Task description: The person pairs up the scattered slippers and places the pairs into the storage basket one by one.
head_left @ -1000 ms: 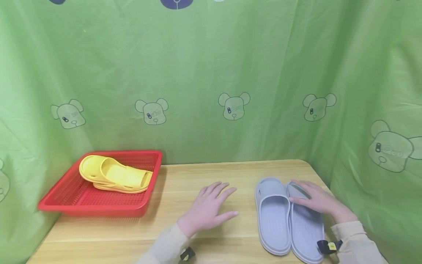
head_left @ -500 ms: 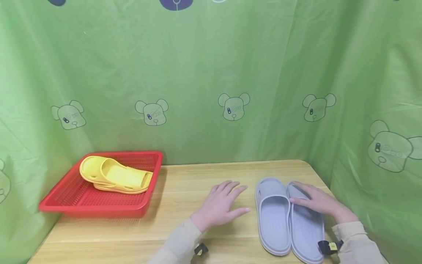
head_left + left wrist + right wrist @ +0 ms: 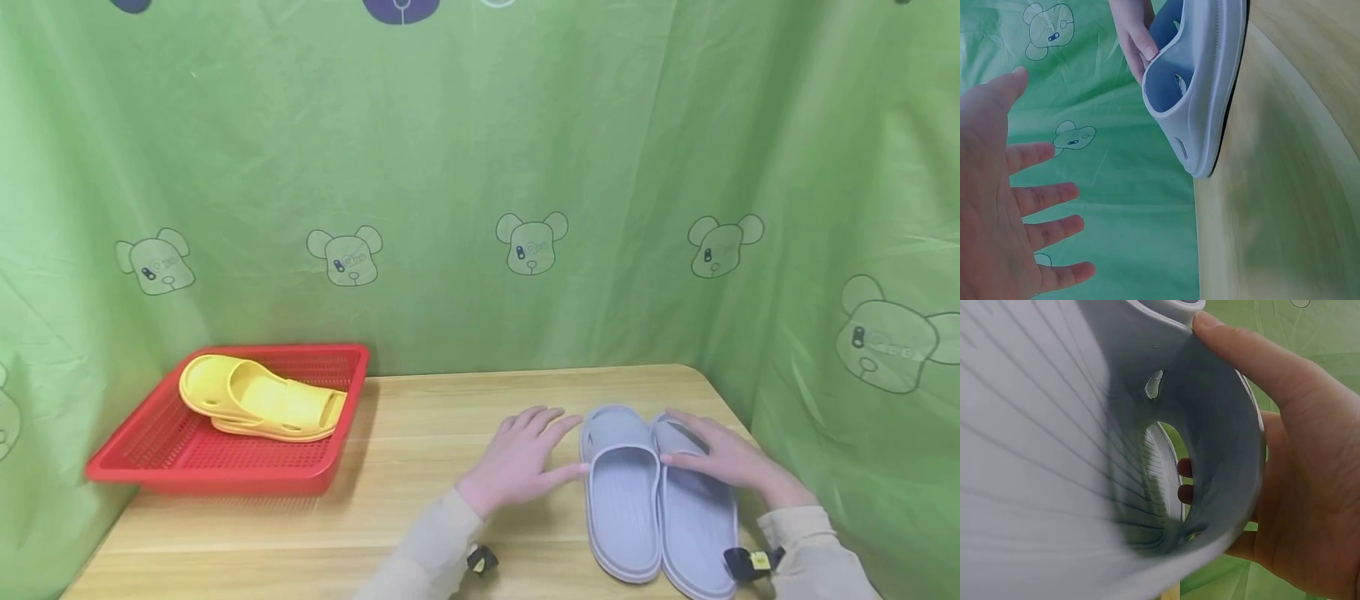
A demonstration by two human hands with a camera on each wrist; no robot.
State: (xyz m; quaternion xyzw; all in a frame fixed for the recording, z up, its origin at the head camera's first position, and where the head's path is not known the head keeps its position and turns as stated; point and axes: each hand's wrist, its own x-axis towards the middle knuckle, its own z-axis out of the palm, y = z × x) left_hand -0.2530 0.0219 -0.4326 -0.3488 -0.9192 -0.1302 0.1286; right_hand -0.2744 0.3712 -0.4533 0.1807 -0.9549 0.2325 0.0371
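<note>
Shifting rightward since earlier, left hand point(image 3: 519, 462), spread and empty, is now just beside the left slipper point(image 3: 626, 512) while right hand point(image 3: 733, 457) still grips the right slipper point(image 3: 699, 529), putting 1 hand at each.

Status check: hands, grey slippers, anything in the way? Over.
Left hand open beside left grey slipper, not gripping. Right hand gripping right grey slipper at toe end. Slippers side by side on table. No obstruction visible; red basket off left.
</note>
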